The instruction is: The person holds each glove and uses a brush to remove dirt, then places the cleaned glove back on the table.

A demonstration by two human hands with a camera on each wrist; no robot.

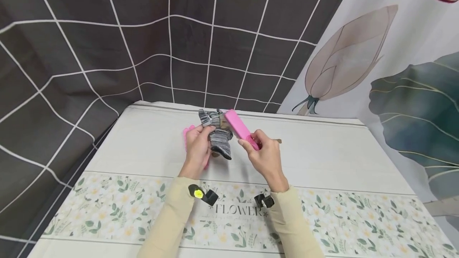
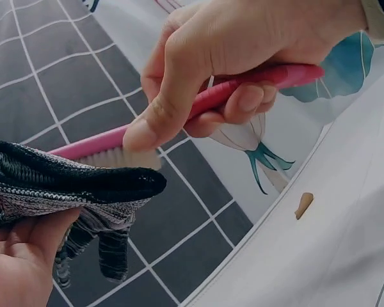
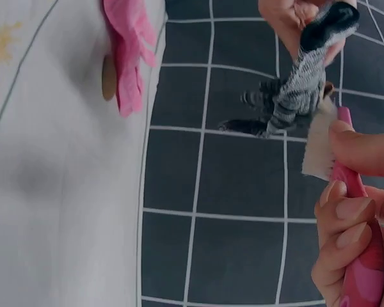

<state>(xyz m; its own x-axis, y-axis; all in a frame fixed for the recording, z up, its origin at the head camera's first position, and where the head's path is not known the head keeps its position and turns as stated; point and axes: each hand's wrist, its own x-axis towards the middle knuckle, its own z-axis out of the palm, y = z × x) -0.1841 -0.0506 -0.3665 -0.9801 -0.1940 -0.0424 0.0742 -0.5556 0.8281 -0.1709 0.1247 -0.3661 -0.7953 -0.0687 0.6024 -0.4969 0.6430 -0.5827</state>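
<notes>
- Head view: both hands work above the far half of the bench (image 1: 322,158), which is covered by a pale cloth with a flower-printed band along the near edge.
- The left hand (image 1: 196,149) has its fingers curled round a grey-and-black striped sock (image 1: 218,136) and holds it up off the bench; the sock's free end hangs down below the hand.
- The right hand (image 1: 267,159) grips the handle of a pink brush (image 1: 241,128), thumb laid along the top, fingers wrapped underneath.
- Left wrist view: the white bristles (image 2: 118,158) lie against the dark upper edge of the sock, so brush and sock are touching.
- Right wrist view: a pink rubber glove (image 3: 129,51) lies on the bench just behind the left hand, with a small brownish piece (image 3: 108,77) beside it; what that piece is, I cannot tell.
- Judging by this, the brushing is under way and not at its end: only the sock's top edge meets the bristles, and the hanging part is not being touched. Whether the fabric is clean yet cannot be made out.
</notes>
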